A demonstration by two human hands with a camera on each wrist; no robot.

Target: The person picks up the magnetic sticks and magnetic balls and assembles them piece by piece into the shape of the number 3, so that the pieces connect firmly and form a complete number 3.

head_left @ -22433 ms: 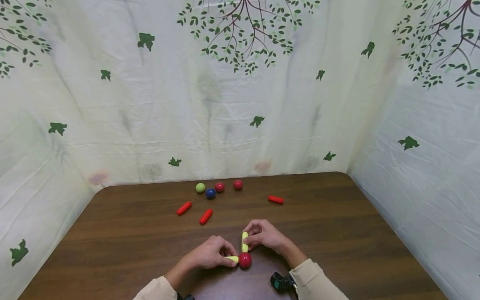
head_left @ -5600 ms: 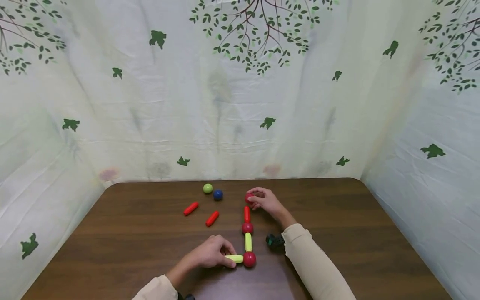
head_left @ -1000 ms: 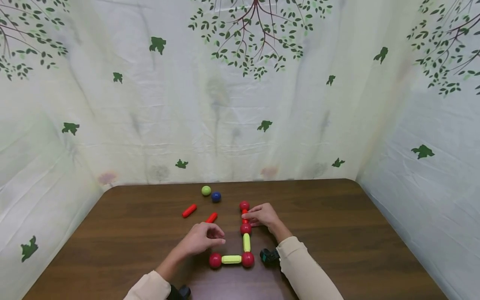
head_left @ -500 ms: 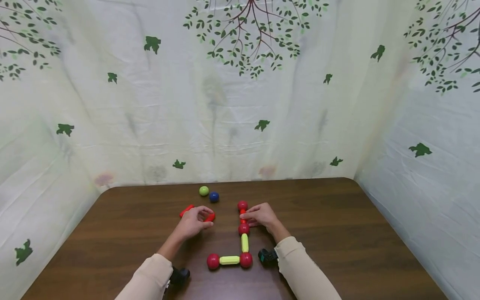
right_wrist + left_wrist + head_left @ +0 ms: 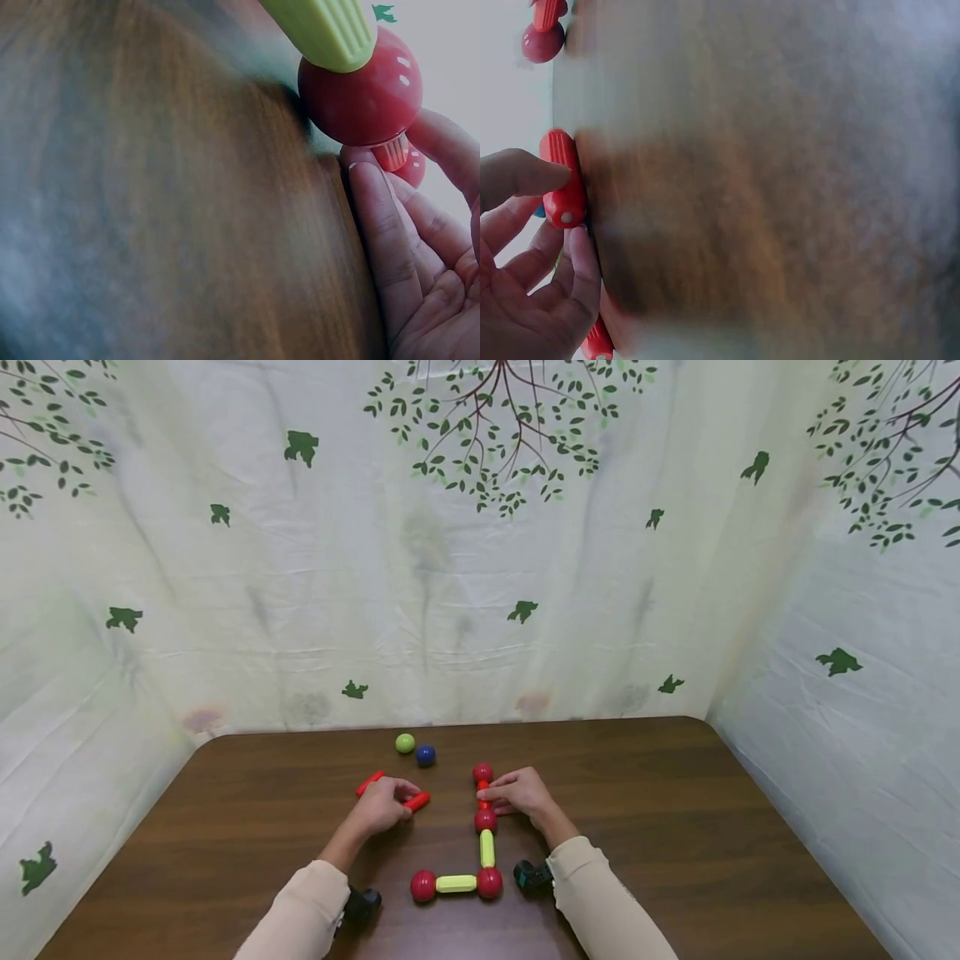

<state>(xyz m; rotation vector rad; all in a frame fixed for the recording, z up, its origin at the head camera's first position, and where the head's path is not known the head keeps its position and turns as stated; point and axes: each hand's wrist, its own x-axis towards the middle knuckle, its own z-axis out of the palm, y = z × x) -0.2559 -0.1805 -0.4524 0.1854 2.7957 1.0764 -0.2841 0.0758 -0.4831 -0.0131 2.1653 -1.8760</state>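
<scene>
In the head view my left hand (image 5: 381,806) pinches a short ribbed red rod (image 5: 417,802) between thumb and fingers; the left wrist view shows its pale round end tip (image 5: 567,217). My right hand (image 5: 522,793) grips another red rod (image 5: 483,787), partly hidden by the fingers, between a far red ball (image 5: 482,772) and a middle red ball (image 5: 485,820). From there a yellow-green rod (image 5: 487,849) runs to a corner red ball (image 5: 490,883). A second yellow-green rod (image 5: 456,883) leads left to an end red ball (image 5: 423,886), making an L shape.
A third red rod (image 5: 370,783) lies just beyond my left hand, partly covered by it. Toward the far table edge sit a green ball (image 5: 405,743) and a blue ball (image 5: 425,755). A printed cloth (image 5: 450,568) hangs behind the brown table (image 5: 660,827).
My left hand has moved away from the near yellow-green rod, up and left, and taken hold of a red rod. The L shape has gained red balls and a red rod. My right hand stays there.
</scene>
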